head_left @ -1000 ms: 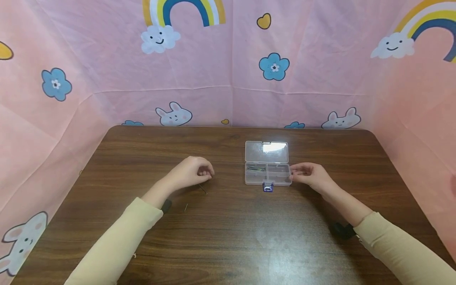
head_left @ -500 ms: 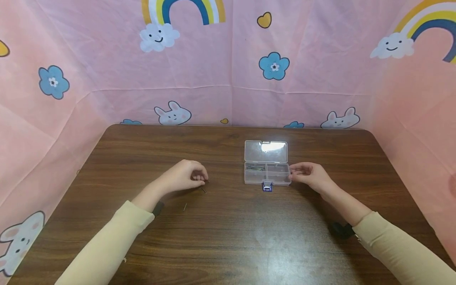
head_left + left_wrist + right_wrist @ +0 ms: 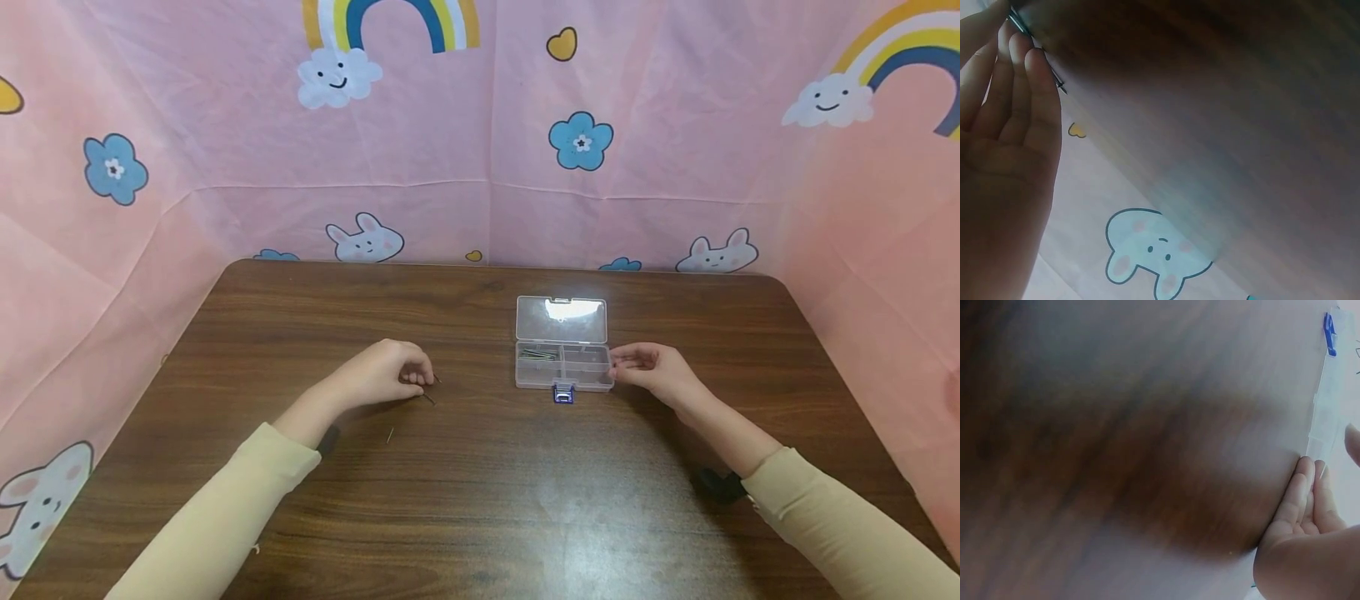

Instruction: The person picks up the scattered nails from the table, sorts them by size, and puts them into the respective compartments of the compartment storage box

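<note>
In the head view, my left hand reaches down to the table, thumb and fingers bent close to two thin metal nails. One nail shows by the thumb, another nail just past the fingertips. The left wrist view has a dark nail running along the fingertips; whether the fingers pinch it is hidden. A clear plastic compartment box stands with its lid raised, several nails in its back left compartment. My right hand touches the box's right end, with straight fingers and the thumb apart in the right wrist view.
A short nail lies alone on the brown wooden table, nearer me. The box's blue latch hangs at its front. A pink patterned cloth encloses the back and sides.
My left hand has drawn slightly left and toward me, uncovering the nail past its fingertips. The right hand and the box hold their places.
</note>
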Motion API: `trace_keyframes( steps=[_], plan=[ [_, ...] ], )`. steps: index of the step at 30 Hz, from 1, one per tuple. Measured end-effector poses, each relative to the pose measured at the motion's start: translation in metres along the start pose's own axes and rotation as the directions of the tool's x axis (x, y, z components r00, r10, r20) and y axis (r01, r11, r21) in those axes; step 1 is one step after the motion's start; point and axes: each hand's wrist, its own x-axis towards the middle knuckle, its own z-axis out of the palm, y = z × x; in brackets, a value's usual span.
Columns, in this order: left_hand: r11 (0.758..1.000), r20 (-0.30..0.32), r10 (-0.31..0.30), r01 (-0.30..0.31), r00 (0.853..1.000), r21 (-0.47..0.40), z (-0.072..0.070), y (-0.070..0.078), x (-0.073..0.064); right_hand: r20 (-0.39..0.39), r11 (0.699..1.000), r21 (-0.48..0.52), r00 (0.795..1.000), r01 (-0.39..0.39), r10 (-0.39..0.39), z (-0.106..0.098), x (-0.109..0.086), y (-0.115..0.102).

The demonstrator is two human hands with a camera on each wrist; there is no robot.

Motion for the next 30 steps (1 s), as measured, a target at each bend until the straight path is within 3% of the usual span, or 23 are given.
trace_keyframes(
  steps=[21, 30],
  plan=[
    [1.000, 0.019, 0.014, -0.014, 1.000, 0.014, 0.0018, 0.0039, 0.0036, 0.000, 1.000, -0.012, 1.000, 0.004, -0.004, -0.0013, 0.0005, -0.0005],
    [0.999, -0.035, 0.003, -0.002, 0.999, 0.035, 0.0032, 0.0053, 0.0088, 0.005, 1.000, -0.017, 1.000, 0.008, -0.008, -0.0005, 0.0001, 0.0001]
  ],
)
